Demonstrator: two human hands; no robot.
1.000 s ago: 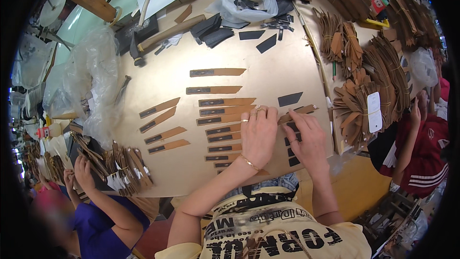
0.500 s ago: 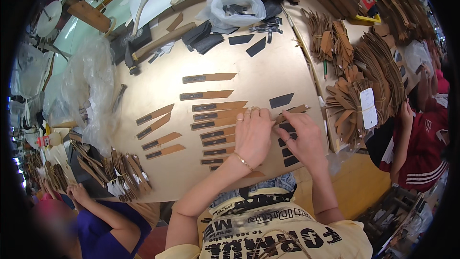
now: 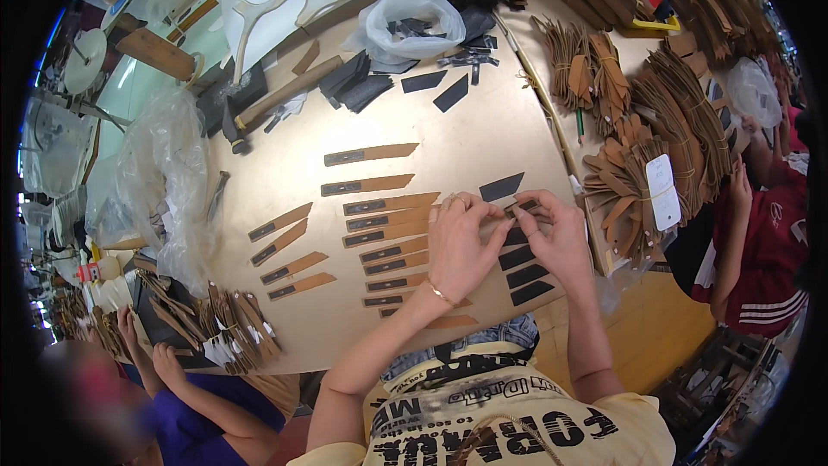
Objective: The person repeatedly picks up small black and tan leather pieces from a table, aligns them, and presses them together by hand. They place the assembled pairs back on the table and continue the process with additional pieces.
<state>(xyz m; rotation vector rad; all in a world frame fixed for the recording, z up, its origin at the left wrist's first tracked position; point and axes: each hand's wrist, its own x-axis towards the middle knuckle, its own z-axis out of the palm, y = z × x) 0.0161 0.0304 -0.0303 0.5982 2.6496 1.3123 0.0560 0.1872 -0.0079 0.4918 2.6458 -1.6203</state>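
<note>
My left hand (image 3: 466, 246) and my right hand (image 3: 552, 233) meet over the right part of the table, fingertips pinched together. Between them is a small dark piece (image 3: 521, 206), mostly covered by my fingers, so its full shape is hidden. Beneath and beside my right hand lies a column of black slanted strips (image 3: 526, 274). Left of my left hand, tan leather strips (image 3: 392, 204), each with a dark patch at one end, lie in a stack of rows. Farther left are several more such leather strips (image 3: 280, 248).
A hammer (image 3: 285, 91) and a plastic bag of black scraps (image 3: 410, 28) sit at the far side. Bundled brown leather strips (image 3: 634, 181) crowd the right, others (image 3: 233, 324) the near left corner. Crumpled clear plastic (image 3: 164, 181) lies left. Co-workers sit on both sides.
My left hand has come off the tan strips and closed toward my right. The brown strip that stuck out past my right fingers no longer shows. The left co-worker's hands have shifted.
</note>
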